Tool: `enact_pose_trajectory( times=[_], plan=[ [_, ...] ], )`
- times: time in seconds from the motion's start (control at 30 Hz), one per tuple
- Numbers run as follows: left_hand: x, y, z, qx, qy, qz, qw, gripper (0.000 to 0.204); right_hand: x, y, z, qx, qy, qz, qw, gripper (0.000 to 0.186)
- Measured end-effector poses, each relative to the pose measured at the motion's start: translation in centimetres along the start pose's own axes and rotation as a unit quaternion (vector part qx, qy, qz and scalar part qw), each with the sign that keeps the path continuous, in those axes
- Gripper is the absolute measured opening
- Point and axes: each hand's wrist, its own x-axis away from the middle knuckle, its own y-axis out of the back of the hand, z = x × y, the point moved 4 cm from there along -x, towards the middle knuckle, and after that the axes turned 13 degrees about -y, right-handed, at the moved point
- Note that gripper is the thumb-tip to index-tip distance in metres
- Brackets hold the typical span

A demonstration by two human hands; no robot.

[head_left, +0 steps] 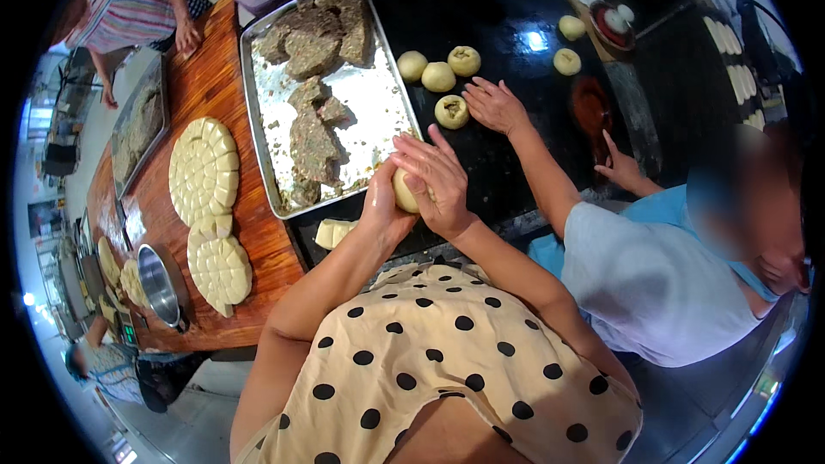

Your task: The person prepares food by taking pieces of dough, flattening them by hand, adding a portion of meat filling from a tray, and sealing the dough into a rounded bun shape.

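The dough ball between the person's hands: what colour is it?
Pale cream-yellow; the dough ball shows best in the head view.

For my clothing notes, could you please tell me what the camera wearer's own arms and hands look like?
Both forearms are bare: no sleeves reach them, and the left hand and right hand show no gloves, rings or watch. Below them is a cream, black-dotted garment.

A pale, rounded dough ball (404, 192), mostly covered, sits upright between both cupped hands just above the dark worktop (507, 9) edge.
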Motion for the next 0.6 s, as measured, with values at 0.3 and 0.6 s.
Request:
enact_pose_trajectory(
  times=[0.3,0.6],
  plan=[
    [2.0,-0.5,-4.7,-0.145,-0.153,0.004,0.977,0.033,-0.8,0.4,3.9,-0.008,-0.046,0.024,0.999,0.037],
    [3.2,2.5,-6.9,-0.175,-0.273,-0.02,0.946,0.036,-0.1,-2.5,6.2,0.062,0.011,0.033,0.998,0.017]
  ],
)
